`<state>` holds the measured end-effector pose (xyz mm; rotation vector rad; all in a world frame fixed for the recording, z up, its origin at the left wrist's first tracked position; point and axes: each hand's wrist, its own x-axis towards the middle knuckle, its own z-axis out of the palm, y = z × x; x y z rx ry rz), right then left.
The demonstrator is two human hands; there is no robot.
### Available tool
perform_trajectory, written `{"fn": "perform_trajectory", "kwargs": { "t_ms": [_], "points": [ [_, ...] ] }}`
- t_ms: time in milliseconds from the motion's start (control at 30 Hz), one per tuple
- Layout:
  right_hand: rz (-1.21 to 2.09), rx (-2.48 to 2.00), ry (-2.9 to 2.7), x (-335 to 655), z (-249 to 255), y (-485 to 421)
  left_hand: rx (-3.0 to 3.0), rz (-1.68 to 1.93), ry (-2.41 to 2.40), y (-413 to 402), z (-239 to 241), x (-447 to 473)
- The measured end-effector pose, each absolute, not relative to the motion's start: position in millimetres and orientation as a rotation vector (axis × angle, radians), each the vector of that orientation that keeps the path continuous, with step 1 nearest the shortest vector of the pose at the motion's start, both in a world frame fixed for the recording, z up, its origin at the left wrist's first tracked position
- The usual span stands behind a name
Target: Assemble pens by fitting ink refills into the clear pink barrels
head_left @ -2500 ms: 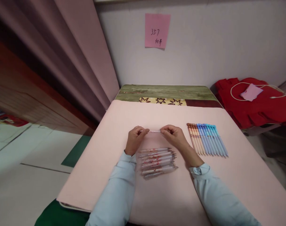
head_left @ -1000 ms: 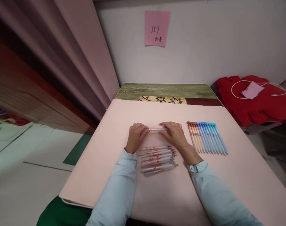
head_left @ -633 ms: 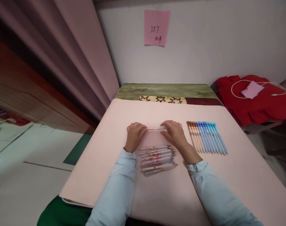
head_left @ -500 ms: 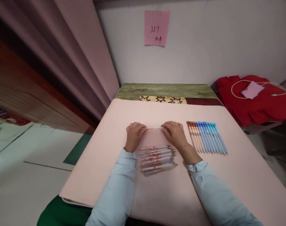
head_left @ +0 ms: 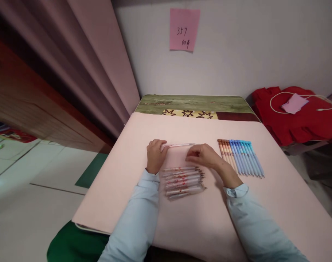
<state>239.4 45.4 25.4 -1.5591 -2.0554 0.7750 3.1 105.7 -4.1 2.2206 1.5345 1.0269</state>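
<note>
A white pen (head_left: 179,145) with a reddish print lies crosswise on the pink tabletop cover. Its left end sits between the thumb and fingers of my left hand (head_left: 155,156). My right hand (head_left: 204,155) hovers apart from the pen's right end, fingers loosely bent, with nothing visible in it. Just below both hands is a pile of similar white pens (head_left: 184,182) with red and orange prints, lying side by side, tips to the right. Right of my right hand, a neat row of pens (head_left: 241,158) runs from brown-topped to blue and turquoise.
The pink cover (head_left: 122,182) spans most of the table, leaving a green wood-patterned strip (head_left: 193,100) at the back. A red cloth (head_left: 305,122) with a white cable and pink paper notes lies at the right. A pink curtain (head_left: 100,54) hangs at the left.
My right hand has let go of the pen's right end and moved slightly down toward the pile. My left hand stays at the left end. The view has shifted a little.
</note>
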Motion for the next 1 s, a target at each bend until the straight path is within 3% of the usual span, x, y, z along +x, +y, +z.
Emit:
{"fn": "perform_trajectory", "kwargs": {
  "t_ms": [100, 300, 567, 1000],
  "points": [
    [0.936, -1.644, -2.193, 241, 40, 41, 2.155, 1.077, 1.441, 105, -2, 2],
    [0.824, -1.701, -2.329, 234, 49, 38, 2.007, 1.072, 1.213, 101, 3, 3],
    [0.901, -1.558, -1.901, 257, 35, 43, 2.043, 0.913, 0.911, 96, 3, 7],
    [0.900, -1.506, -1.859, 243, 20, 49, 2.057, 0.959, 0.973, 96, 4, 7]
  ]
}}
